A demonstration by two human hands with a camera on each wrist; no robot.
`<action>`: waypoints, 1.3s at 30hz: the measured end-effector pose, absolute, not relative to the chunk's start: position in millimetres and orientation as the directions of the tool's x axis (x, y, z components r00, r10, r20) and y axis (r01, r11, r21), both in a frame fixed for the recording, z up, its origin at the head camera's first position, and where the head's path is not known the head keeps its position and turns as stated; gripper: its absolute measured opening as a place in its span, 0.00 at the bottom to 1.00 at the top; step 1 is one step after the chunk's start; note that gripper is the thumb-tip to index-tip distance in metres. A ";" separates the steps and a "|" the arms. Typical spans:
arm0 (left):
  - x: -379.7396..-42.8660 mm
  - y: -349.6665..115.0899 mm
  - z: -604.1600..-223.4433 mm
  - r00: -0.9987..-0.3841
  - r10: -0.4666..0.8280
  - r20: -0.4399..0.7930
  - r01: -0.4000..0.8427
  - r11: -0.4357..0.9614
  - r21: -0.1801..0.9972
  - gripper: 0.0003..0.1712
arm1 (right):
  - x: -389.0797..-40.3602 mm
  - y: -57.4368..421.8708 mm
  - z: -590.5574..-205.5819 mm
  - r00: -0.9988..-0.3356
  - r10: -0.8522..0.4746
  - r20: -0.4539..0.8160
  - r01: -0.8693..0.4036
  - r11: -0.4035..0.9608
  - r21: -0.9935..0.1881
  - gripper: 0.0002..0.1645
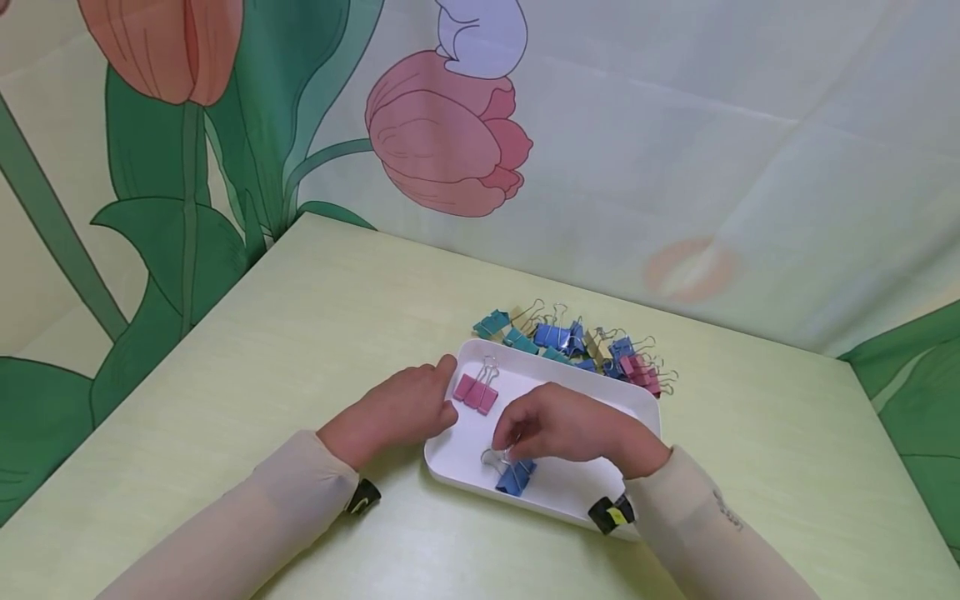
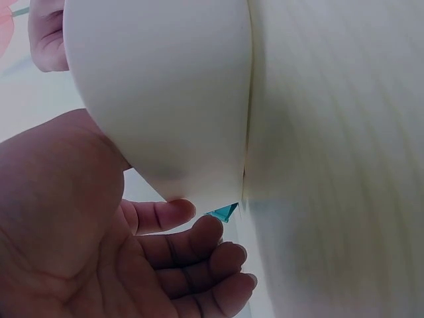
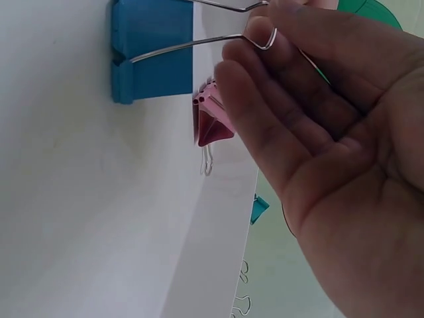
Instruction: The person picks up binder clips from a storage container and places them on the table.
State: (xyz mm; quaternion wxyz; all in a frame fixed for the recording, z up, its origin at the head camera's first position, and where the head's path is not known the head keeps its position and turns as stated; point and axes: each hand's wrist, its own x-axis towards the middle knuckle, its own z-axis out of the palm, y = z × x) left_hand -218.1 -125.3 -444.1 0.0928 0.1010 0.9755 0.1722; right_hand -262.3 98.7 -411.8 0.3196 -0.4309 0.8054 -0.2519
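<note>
A blue binder clip point(image 1: 516, 477) with silver wire handles is at the near side of a shallow white tray point(image 1: 577, 482). My right hand point(image 1: 566, 423) pinches the clip by its handles; the right wrist view shows the clip body point(image 3: 156, 50) beyond the fingertips. A pink binder clip point(image 1: 477, 393) lies in the tray's far left part, handles pointing away. My left hand point(image 1: 405, 408) holds the tray's left rim, its thumb over the edge and its index fingertip against the outer wall point(image 2: 165, 99).
Behind the tray's far edge lies a heap of binder clips: teal ones point(image 1: 492, 323), blue ones point(image 1: 551, 337), yellow ones point(image 1: 597, 348) and pink ones point(image 1: 643, 372). The pale table point(image 1: 352, 300) meets a flower-printed cloth point(image 1: 637, 150) at the back.
</note>
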 end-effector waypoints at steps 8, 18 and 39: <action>-217.8 -125.0 -444.0 -0.962 0.223 -0.157 0.155 0.921 0.357 0.25 | -263.1 97.7 -414.0 -0.408 -0.844 -0.348 -0.533 0.530 -0.659 0.06; -217.9 -124.3 -442.9 -0.960 0.213 -0.183 0.136 0.922 0.362 0.25 | -263.8 98.2 -413.1 -0.411 -0.841 -0.351 -0.550 0.536 -0.641 0.05; -218.0 -123.8 -442.0 -0.959 0.206 -0.197 0.121 0.920 0.373 0.27 | -269.9 103.8 -383.8 -0.550 -0.831 -0.079 -0.563 0.439 -0.701 0.05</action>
